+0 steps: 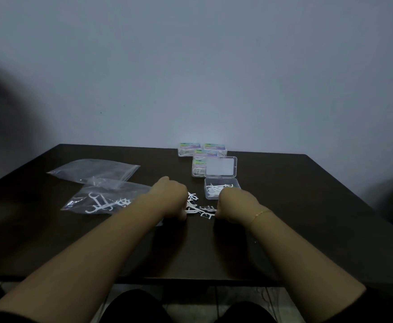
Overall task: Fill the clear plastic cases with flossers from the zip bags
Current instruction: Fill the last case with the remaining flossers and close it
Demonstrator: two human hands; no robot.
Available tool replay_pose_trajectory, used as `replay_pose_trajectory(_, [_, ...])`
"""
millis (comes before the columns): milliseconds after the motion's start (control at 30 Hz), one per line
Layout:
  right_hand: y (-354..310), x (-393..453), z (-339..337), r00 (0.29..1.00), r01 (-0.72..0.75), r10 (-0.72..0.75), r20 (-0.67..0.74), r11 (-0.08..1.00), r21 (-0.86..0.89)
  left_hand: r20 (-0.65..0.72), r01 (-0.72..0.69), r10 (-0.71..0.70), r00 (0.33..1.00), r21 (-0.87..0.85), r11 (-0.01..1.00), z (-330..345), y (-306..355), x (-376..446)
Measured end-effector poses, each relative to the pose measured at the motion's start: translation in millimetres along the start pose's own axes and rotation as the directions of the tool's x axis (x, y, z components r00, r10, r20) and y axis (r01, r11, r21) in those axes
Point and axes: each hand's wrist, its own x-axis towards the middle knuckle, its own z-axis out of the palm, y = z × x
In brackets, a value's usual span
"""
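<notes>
A heap of loose white flossers (200, 207) lies on the dark table (307, 206) between my hands. My left hand (172, 198) is curled at the heap's left edge, fingers down on the flossers. My right hand (234, 205), with a thin bracelet at the wrist, is curled at the heap's right edge, its fingertips hidden among them. Just behind the right hand stands an open clear case (223, 183) holding some flossers, its lid (221, 166) laid back. To the left lie a zip bag with flossers (102, 199) and a flat zip bag (92, 170).
Several closed, labelled cases (200, 152) are stacked at the table's far edge against the wall. The table's near edge (190, 279) runs above my knees.
</notes>
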Motion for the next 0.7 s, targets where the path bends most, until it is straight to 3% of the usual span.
replay_pose_trajectory(167, [3.6,-7.1,7.3,0.99,0.046,-0.059,-0.128,0.993,-0.106,-0.085,0.009,0.0,0.996,0.1,0.995,4.9,0.8,-1.8])
replay_pose_trajectory(267, [7.9,-5.1,13.0,0.987,0.064,-0.074,-0.144,0.995,-0.075,-0.131,0.024,-0.009,0.991,0.117,0.993,7.1,-0.9,-1.7])
replay_pose_trajectory(567, [20.4,-3.0,25.0,0.955,0.152,-0.157,-0.252,0.988,-0.038,-0.343,0.105,-0.181,0.922,-0.228,0.968,8.1,-12.6,4.1])
replay_pose_trajectory(700, [32.0,-1.9,20.8,0.944,0.174,-0.137,-0.3,0.98,0.1,-0.405,0.124,-0.31,0.86,-0.423,0.898,3.6,-12.2,8.1])
